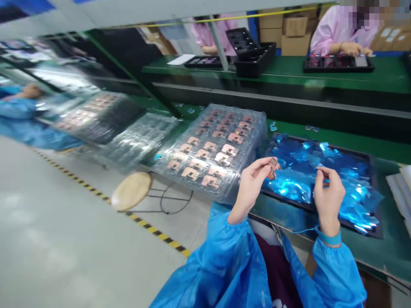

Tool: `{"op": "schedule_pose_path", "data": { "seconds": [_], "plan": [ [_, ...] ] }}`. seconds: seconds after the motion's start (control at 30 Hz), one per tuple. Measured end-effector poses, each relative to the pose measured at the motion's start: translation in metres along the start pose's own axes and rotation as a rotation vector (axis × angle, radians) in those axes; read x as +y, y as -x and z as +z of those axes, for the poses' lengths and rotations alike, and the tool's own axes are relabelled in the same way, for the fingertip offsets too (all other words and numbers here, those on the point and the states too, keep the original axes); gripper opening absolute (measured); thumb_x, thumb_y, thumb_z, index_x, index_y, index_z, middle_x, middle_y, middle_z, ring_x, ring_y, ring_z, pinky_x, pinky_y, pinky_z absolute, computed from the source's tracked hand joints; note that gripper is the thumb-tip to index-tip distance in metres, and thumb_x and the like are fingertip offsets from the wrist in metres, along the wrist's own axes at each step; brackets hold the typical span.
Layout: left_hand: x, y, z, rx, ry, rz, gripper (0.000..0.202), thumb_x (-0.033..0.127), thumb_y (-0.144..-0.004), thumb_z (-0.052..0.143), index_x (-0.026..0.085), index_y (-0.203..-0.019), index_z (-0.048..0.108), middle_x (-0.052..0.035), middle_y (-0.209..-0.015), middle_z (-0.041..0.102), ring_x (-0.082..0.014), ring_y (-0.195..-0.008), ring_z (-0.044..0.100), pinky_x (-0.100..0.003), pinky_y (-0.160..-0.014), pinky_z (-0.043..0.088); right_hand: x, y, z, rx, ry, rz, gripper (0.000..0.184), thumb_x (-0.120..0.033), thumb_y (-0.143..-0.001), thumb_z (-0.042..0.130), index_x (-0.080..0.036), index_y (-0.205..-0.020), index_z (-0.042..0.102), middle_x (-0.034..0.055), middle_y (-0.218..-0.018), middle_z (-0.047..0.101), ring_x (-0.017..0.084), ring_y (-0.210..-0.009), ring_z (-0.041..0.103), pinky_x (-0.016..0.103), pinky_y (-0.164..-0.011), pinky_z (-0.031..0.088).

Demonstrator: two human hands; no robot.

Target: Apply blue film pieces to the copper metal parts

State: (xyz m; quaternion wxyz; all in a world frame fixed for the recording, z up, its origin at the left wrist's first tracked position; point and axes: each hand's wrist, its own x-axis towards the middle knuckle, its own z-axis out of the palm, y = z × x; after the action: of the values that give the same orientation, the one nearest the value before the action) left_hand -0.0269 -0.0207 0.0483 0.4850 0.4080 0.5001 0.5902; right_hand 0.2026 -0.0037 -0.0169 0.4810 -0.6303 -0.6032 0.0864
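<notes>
My left hand (252, 184) pinches a small copper-coloured metal part (273, 169) between thumb and fingertips, above the left edge of a black tray (374, 179). Crumpled pieces of shiny blue film (290, 186) fill that tray. Over its middle, my right hand (330, 192) is closed with thumb and forefinger pressed together; whatever may be between them is too small to tell. A blue strap circles the right wrist. Left of my hands stands a stack of clear plastic trays (253, 124), its top one holding rows of similar copper-coloured parts (210, 182).
More clear trays (141, 137) lie further left, near a person's blue sleeve (19, 107). A wooden stool (131, 191) stands below the bench. Loose small parts (273, 126) lie behind the trays. Across the bench, people in pink handle black boxes (338, 63). White sheets (401, 192) are at right.
</notes>
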Motion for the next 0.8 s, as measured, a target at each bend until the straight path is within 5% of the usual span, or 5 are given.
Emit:
{"op": "schedule_pose_path", "data": {
  "seconds": [0.17,0.27,0.37,0.63,0.8],
  "plan": [
    [0.058,0.023,-0.086,0.101,-0.555,0.173,0.021,0.041,-0.093,0.08,0.027,-0.107,0.087,-0.0066,-0.102,0.081,-0.025,-0.094,0.075,-0.038,-0.092,0.061,0.032,-0.011,0.02,-0.077,0.294,0.007,0.032,-0.033,-0.103,0.05,-0.021,-0.112,0.078,0.0133,-0.098,0.071,0.032,-0.095,0.061,0.041,-0.078,0.044],
    [0.066,0.015,-0.139,0.138,-0.7,0.1,0.025,0.046,-0.087,0.084,0.024,-0.1,0.085,-0.0062,-0.096,0.082,-0.0262,-0.091,0.075,-0.038,-0.089,0.06,0.036,-0.008,0.022,-0.07,0.287,0.029,0.034,-0.035,-0.103,0.051,-0.021,-0.118,0.079,0.0147,-0.107,0.071,0.032,-0.099,0.061,0.041,-0.077,0.043],
    [0.057,0.0,-0.169,0.105,-0.821,0.049,0.029,0.05,-0.084,0.083,0.023,-0.094,0.083,-0.0068,-0.096,0.082,-0.0261,-0.089,0.074,-0.036,-0.085,0.058,0.033,-0.007,0.02,-0.023,0.248,0.025,0.036,-0.036,-0.104,0.052,-0.021,-0.123,0.078,0.016,-0.117,0.069,0.032,-0.101,0.063,0.042,-0.079,0.045],
    [0.036,-0.016,-0.18,0.062,-1.128,0.194,0.03,0.049,-0.097,0.065,0.023,-0.098,0.08,-0.0096,-0.11,0.077,-0.03,-0.109,0.07,-0.042,-0.096,0.055,0.027,-0.008,0.019,0.015,0.223,-0.025,0.032,-0.034,-0.107,0.052,-0.019,-0.119,0.079,0.0148,-0.115,0.073,0.03,-0.1,0.066,0.04,-0.081,0.048],
    [0.053,-0.017,-0.152,0.17,-1.219,0.342,0.027,0.048,-0.095,0.07,0.026,-0.106,0.079,-0.0097,-0.115,0.072,-0.0319,-0.098,0.069,-0.043,-0.08,0.056,0.025,-0.005,0.02,0.001,0.146,-0.047,0.035,-0.034,-0.113,0.046,-0.019,-0.121,0.077,0.0118,-0.104,0.076,0.026,-0.096,0.07,0.037,-0.085,0.052]
  ]
}}
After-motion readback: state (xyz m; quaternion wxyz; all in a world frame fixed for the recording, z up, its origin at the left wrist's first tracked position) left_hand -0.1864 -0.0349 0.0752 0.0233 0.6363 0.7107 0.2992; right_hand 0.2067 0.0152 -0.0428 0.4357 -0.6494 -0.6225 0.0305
